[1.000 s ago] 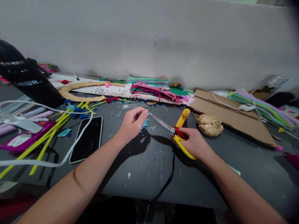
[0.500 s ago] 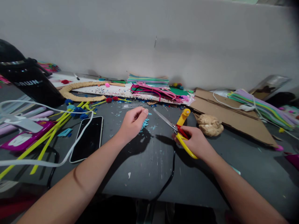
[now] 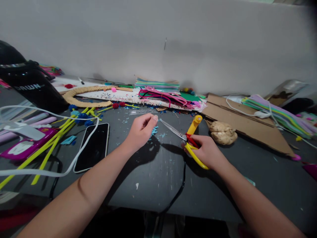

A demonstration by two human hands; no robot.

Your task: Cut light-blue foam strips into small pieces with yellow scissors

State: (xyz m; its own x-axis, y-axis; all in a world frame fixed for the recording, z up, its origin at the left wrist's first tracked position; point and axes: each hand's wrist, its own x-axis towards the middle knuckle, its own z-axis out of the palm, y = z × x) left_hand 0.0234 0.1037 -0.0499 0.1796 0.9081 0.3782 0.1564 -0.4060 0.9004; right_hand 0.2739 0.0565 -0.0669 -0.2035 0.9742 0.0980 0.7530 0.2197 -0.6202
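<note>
My right hand grips yellow-handled scissors, whose metal blades point left toward my left hand. My left hand hovers over a small heap of light blue scraps on the dark table, fingers pinched together; whether something tiny sits between them is too small to tell. The blade tips lie just right of my left fingertips.
A black phone lies left of my left arm, among yellow pipe cleaners and a white cable. Behind are pink pipe cleaners, a rope ring, cardboard, a tan lump and a black jug.
The scissors swung slightly away to the right, then came back so the blades again point at my left fingertips. My left hand stayed put.
</note>
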